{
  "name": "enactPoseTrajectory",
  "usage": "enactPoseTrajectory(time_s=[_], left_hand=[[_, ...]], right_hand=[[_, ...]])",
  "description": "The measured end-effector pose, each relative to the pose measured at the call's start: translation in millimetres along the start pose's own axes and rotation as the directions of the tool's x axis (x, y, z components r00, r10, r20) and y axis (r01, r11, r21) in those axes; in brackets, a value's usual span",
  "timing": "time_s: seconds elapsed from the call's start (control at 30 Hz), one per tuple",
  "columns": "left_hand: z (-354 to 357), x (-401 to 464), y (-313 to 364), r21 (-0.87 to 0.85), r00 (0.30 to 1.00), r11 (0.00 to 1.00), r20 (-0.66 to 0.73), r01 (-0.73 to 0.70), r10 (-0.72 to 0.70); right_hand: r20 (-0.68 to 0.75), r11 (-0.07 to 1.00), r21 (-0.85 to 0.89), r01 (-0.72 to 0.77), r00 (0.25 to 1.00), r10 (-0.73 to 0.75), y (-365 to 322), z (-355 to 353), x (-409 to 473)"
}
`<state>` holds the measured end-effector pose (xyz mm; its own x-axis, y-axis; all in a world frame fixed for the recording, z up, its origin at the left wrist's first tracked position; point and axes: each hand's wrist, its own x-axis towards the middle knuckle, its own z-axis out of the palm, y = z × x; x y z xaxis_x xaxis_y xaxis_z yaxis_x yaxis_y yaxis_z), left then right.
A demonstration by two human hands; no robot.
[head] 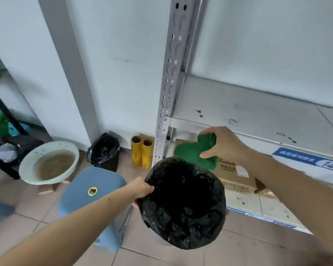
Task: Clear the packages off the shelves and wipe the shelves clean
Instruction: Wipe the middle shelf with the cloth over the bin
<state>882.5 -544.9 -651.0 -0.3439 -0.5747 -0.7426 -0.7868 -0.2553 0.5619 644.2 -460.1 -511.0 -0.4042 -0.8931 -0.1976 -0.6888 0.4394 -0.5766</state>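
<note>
Right hand (226, 144): fingers closed around a folded green cloth (197, 151), which is held in the air above the far rim of a black bin bag (185, 204) and just in front of the shelf edge.

Left hand (142, 189): fingers pinched on the left rim of the bin bag, by which its mouth is held open; whether a bin sits inside the bag cannot be told.

Upper shelf (258, 114): bare of packages, marked with brown and dark spots; a blue label numbered 14 (309, 162) is fixed to its front edge.

Lower shelf (244, 202): a cardboard box (236, 179) is seen resting on it, behind the bag.

Floor, left: a blue plastic stool (96, 191), a white basin of murky water (49, 163), a smaller black bag (103, 150), and two yellow rolls (141, 153) stood upright beside the shelf post (171, 77).
</note>
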Motion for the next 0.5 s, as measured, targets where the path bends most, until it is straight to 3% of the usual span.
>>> enactPoseTrajectory(time_s=[0.23, 0.5], left_hand=[[21.2, 4.3, 54.5, -0.019, 1.000, 1.000, 0.019, 0.010, -0.010], [69.2, 42.1, 111.3, -0.005, 1.000, 1.000, 0.003, 0.017, -0.017]], right_hand=[[-0.035, 0.994, 0.114, 0.004, 0.999, 0.000, 45.6, -82.8, 10.4], [-0.157, 0.986, 0.164, -0.008, 0.987, 0.035, 126.2, -163.8, 95.4]])
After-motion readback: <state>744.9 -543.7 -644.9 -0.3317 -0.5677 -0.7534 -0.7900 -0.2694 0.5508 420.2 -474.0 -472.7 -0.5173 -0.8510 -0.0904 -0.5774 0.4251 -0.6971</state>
